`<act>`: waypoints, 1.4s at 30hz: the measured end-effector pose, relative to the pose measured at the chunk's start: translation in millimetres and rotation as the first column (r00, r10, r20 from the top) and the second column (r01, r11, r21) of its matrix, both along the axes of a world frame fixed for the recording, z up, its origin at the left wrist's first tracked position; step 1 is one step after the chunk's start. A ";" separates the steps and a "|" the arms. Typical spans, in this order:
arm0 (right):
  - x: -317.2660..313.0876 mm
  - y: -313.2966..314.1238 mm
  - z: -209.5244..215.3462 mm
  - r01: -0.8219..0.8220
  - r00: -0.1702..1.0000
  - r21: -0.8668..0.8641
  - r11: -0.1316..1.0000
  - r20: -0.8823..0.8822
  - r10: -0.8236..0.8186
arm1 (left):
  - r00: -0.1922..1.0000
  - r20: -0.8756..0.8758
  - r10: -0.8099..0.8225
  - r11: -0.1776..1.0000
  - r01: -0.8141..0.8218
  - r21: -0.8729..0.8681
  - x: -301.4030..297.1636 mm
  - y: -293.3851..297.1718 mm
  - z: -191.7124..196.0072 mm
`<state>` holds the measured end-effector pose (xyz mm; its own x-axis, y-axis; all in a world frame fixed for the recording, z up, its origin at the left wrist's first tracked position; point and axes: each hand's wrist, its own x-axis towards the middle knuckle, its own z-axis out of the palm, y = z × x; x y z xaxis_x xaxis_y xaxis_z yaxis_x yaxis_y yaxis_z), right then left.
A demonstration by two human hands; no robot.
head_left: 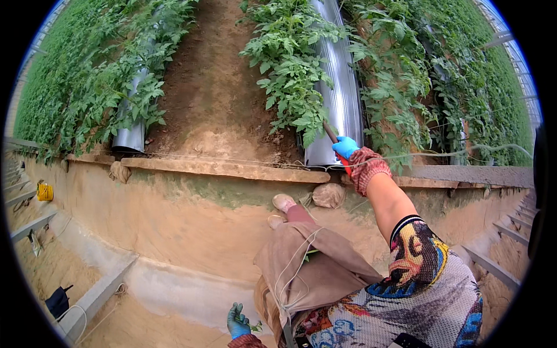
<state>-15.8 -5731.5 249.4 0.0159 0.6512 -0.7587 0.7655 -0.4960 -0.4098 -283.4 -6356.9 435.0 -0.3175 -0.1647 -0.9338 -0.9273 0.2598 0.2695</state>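
My right hand (346, 147), in a blue glove, is stretched forward and closed around a hand tool (331, 133). The tool has a dark narrow end pointing up and left and a red part below the hand; its exact kind is unclear. Its tip meets the lower leaves of a tomato plant (301, 87), beside a silver plastic-covered strip (339, 81). Low in the picture, near my body, my left hand (238, 322) is raised in a blue glove with its fingers apart. A small green leaf (256, 326) shows by its wrist.
A stone-edged ledge (232, 168) runs across in front, with a thin cord along it. Below lies a sandy path (220, 232) with a cloth-like lump (329, 195) near my feet. A brown apron (307, 249) covers my lap. Yellow coiled cord (44, 192) lies left.
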 end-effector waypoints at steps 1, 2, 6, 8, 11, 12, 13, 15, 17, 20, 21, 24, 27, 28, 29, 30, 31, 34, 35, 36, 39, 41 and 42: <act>-4.4 3.6 -9.7 0.018 1.000 0.012 1.000 0.016 -0.018 | 1.000 0.023 -0.013 1.000 0.013 -0.010 -15.8 7.5 -2.6; -16.1 9.6 -13.7 0.028 0.999 0.028 0.999 0.024 -0.029 | 1.000 0.025 -0.019 1.000 0.019 -0.006 -28.8 16.1 -4.9; -49.2 28.0 -13.6 0.009 0.998 0.030 1.000 0.061 -0.011 | 0.998 0.063 -0.029 0.999 0.028 0.016 -63.5 45.2 -12.0; -68.3 38.8 -7.3 0.069 0.996 0.049 0.996 0.051 -0.072 | 0.995 0.092 -0.031 0.999 0.029 0.018 -75.0 64.8 -19.5; -75.8 45.8 -6.4 0.062 0.994 0.049 0.997 0.092 -0.067 | 0.991 0.120 -0.054 0.998 0.051 0.028 -89.7 94.3 -19.4; -75.0 49.2 -3.2 0.056 0.993 0.056 0.997 0.103 -0.062 | 0.989 0.128 -0.068 0.997 0.063 0.047 -96.2 104.8 -19.7; -69.0 51.9 -12.3 0.098 0.993 0.064 0.993 0.060 -0.102 | 0.989 0.130 -0.071 0.996 0.064 0.062 -102.9 115.5 -20.9; -70.1 58.0 -1.3 0.053 0.996 0.066 0.996 0.070 -0.057 | 0.989 0.121 -0.090 0.993 0.080 0.084 -113.1 136.9 -15.3; -70.5 67.0 11.3 0.020 0.999 0.047 0.999 0.047 -0.022 | 0.989 0.096 -0.115 0.990 0.105 0.099 -121.1 156.6 -8.5; -69.6 74.5 49.2 -0.092 0.993 0.080 0.993 0.077 0.086 | 0.987 0.058 -0.152 0.984 0.146 0.100 -131.0 180.7 1.3; -67.9 77.0 54.6 -0.118 0.991 0.146 0.982 0.085 0.106 | 0.985 0.061 -0.159 0.984 0.153 0.095 -134.5 187.8 2.8; -71.6 97.2 72.7 -0.157 0.977 0.038 0.987 0.155 0.149 | 0.980 0.069 -0.187 0.981 0.182 0.072 -141.5 208.6 8.4; -62.8 115.8 61.5 -0.293 0.931 -0.026 0.956 0.221 0.292 | 0.976 0.081 -0.200 0.979 0.196 0.058 -149.5 227.4 7.0; -59.3 120.1 58.1 -0.327 0.915 -0.036 0.944 0.239 0.326 | 0.976 0.086 -0.202 0.979 0.198 0.055 -152.7 233.4 6.1; -61.4 126.2 57.1 -0.373 0.900 -0.014 0.928 0.239 0.365 | 0.977 0.083 -0.195 0.980 0.191 0.057 -152.1 237.9 6.8; -63.7 130.3 57.5 -0.372 0.900 -0.022 0.928 0.235 0.367 | 0.979 0.080 -0.188 0.981 0.184 0.059 -151.6 242.5 7.6; -65.6 134.1 59.8 -0.372 0.900 -0.029 0.928 0.233 0.368 | 0.980 0.078 -0.182 0.982 0.177 0.062 -151.3 245.7 8.7; -67.1 136.4 59.1 -0.380 0.896 -0.033 0.924 0.236 0.377 | 0.983 0.043 -0.178 0.983 0.175 0.059 -158.1 254.2 12.7; -69.3 136.3 60.2 -0.380 0.895 -0.037 0.924 0.236 0.378 | 0.984 0.040 -0.171 0.984 0.168 0.062 -162.7 255.1 13.4; -71.9 136.5 61.7 -0.380 0.895 -0.040 0.924 0.234 0.379 | 0.986 0.038 -0.164 0.985 0.161 0.065 -169.1 255.5 13.2; -81.7 139.5 69.2 -0.378 0.900 -0.009 0.926 0.230 0.370 | 0.988 0.025 -0.154 0.984 0.151 0.097 -189.2 259.3 14.3; -90.2 143.4 78.7 -0.387 0.896 -0.007 0.922 0.232 0.378 | 0.988 0.015 -0.151 0.984 0.149 0.093 -201.0 263.7 11.6; -94.0 145.7 81.3 -0.391 0.894 -0.004 0.920 0.236 0.381 | 0.989 0.010 -0.150 0.986 0.149 0.074 -206.5 266.6 8.4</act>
